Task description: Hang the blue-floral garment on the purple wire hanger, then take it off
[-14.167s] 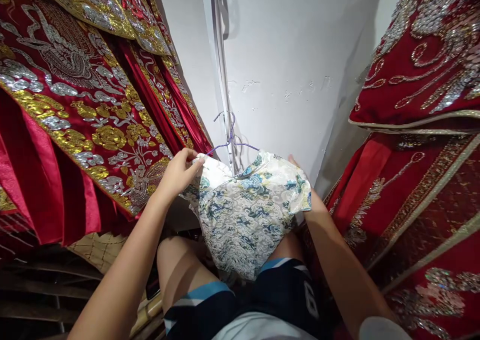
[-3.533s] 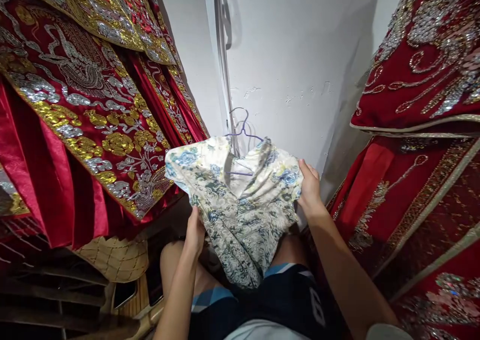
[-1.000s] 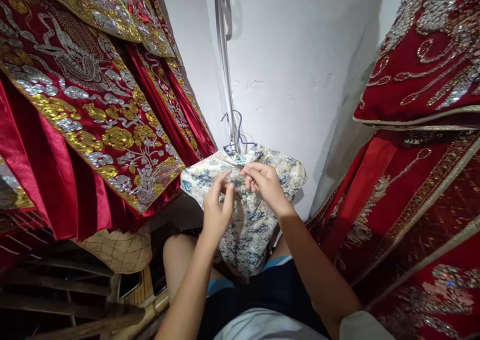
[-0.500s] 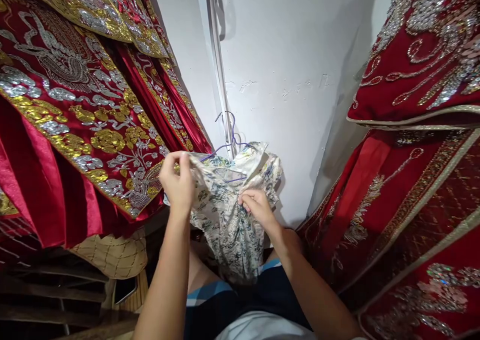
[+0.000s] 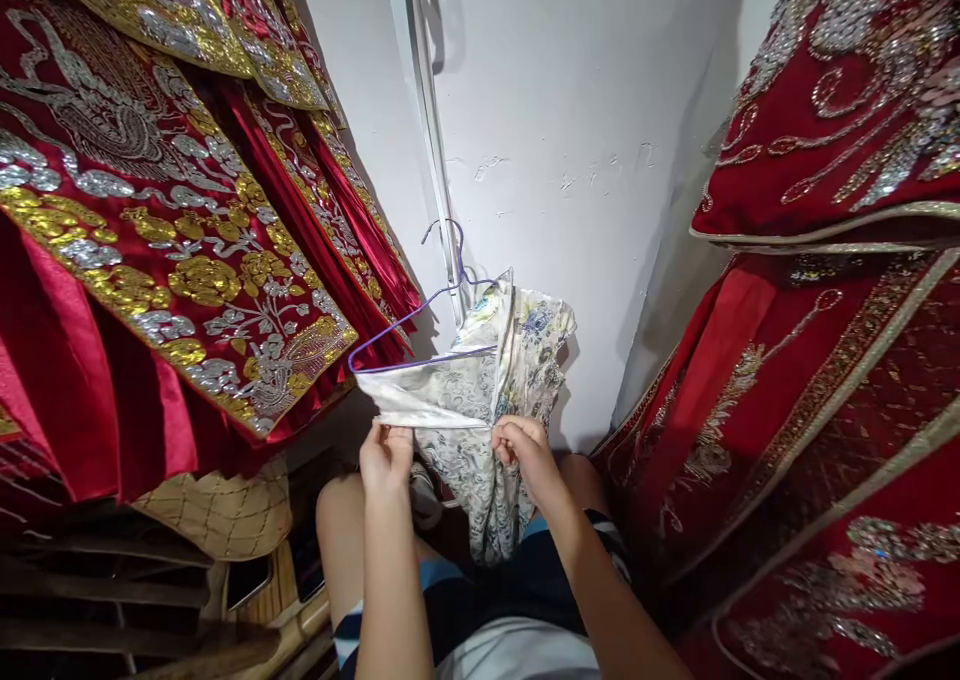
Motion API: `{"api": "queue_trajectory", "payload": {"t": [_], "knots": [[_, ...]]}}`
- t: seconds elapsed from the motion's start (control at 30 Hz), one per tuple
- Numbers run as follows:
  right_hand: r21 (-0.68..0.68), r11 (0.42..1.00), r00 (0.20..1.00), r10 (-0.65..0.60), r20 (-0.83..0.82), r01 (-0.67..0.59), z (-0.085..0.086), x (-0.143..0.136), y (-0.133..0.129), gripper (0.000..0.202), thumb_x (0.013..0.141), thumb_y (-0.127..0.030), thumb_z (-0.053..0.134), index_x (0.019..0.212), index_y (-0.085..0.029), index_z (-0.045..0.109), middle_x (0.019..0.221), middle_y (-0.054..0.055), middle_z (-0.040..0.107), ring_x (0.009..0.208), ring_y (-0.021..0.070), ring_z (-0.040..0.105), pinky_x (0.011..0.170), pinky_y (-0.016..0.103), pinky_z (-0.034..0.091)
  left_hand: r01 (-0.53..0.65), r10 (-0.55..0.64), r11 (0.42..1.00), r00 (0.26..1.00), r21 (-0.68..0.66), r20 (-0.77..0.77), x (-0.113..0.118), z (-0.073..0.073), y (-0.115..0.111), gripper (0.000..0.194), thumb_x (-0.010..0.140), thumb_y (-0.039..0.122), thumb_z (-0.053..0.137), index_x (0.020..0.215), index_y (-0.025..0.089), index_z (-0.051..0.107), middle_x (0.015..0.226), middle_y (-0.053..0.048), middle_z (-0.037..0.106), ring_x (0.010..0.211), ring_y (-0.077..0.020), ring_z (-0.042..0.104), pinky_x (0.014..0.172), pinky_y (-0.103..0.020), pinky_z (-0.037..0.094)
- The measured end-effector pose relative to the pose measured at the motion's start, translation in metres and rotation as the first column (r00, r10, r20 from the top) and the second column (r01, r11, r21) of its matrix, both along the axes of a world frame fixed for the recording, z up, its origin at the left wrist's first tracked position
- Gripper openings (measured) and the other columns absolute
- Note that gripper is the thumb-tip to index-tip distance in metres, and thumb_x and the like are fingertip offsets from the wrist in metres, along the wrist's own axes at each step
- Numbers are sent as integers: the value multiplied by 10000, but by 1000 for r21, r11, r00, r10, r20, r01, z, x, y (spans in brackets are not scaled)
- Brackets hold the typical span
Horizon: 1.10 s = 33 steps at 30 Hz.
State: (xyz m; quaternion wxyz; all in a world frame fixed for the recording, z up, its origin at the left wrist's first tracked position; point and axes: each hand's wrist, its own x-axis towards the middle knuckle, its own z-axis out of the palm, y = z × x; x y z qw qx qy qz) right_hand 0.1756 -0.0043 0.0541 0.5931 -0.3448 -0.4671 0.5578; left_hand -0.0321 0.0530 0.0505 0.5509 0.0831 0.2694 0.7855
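Note:
A white garment point(image 5: 465, 460) with a blue, grey and yellow floral print hangs in front of me on a thin purple hanger point(image 5: 394, 322). The hanger's left arm is bare; the right one goes behind the cloth. My left hand point(image 5: 386, 455) is closed, pinching the left end of a pale folded edge below the hanger's bar. At the other end of that edge, near the garment's middle, my right hand point(image 5: 519, 440) pinches the cloth with curled fingers. The edge is stretched nearly straight between both hands. The lower part hangs bunched over my lap.
Red gowns with gold and silver embroidery point(image 5: 206, 280) hang at left; beaded red gowns point(image 5: 810, 150) hang at right. A white wall point(image 5: 555, 90) with a metal strip point(image 5: 431, 110) stands ahead. Lower left are a wooden slatted seat point(image 5: 97, 590) and a phone-like dark object point(image 5: 247, 582).
My left hand has moved down and slightly right, drawing the cloth off the hanger's left arm, which now shows bare. My right hand has shifted slightly down and right, still pinching the cloth.

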Motion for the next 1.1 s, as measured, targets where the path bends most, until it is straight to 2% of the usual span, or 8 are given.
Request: {"api": "queue_trajectory", "payload": {"t": [0.1,0.23,0.4,0.5,0.7,0.87,0.97,1.1], "knots": [[-10,999,999,-43,-9,43,-3,12,-2,203,695,-298,539,516,-204,557,429,-39,422,435,103,341,472,256,228,-43,43,997,999,-58,-7,13,-10,-5,264,974,102,393,826,155,605,792,-61,681,725,-127,678,747,-241,564],[-28,999,999,25,46,-24,-10,25,0,233,697,-303,532,485,-208,516,413,-44,382,433,106,329,478,261,241,-24,24,1000,998,-5,-56,22,0,-18,141,908,171,576,770,155,597,730,-12,635,676,-104,645,726,-202,538],[-23,997,947,75,313,-72,-14,27,4,325,816,-404,564,562,-201,570,488,-30,428,487,124,369,512,273,293,254,-169,945,919,207,-356,51,31,-50,229,790,340,747,783,168,596,736,18,572,658,-108,563,655,-205,483],[63,998,977,-15,211,2,-14,18,6,396,900,-568,532,749,-223,653,647,14,565,627,175,503,635,302,415,383,-196,902,773,198,-603,77,46,-69,237,829,407,715,820,188,626,770,5,576,687,-132,544,675,-235,464],[-56,944,944,319,-88,-325,-2,8,-2,663,846,-808,410,1067,-248,689,926,82,704,916,248,654,809,368,510,480,41,852,339,210,-940,96,59,-79,183,930,359,610,867,214,703,1001,-70,641,1099,-240,579,1024,-333,401],[-147,830,839,543,-1,-538,18,24,-11,506,613,-490,848,981,-181,691,827,63,696,808,250,666,782,372,523,536,-106,844,196,16,-975,71,51,-75,293,977,468,499,1024,234,669,1084,-75,637,1028,-231,579,942,-326,440],[-116,921,921,382,80,-372,34,33,-2,416,533,-209,840,912,-173,674,782,26,676,750,217,639,723,324,510,580,-226,798,35,-164,-974,54,35,-78,468,986,575,386,951,202,667,914,-65,648,900,-236,569,869,-328,453],[159,987,989,11,146,-34,51,41,26,131,635,-185,699,742,-182,623,732,-2,619,717,170,577,670,258,456,563,-236,755,-246,-337,-940,26,14,-85,468,955,576,442,804,171,620,786,-38,606,751,-204,497,716,-295,414]]}}
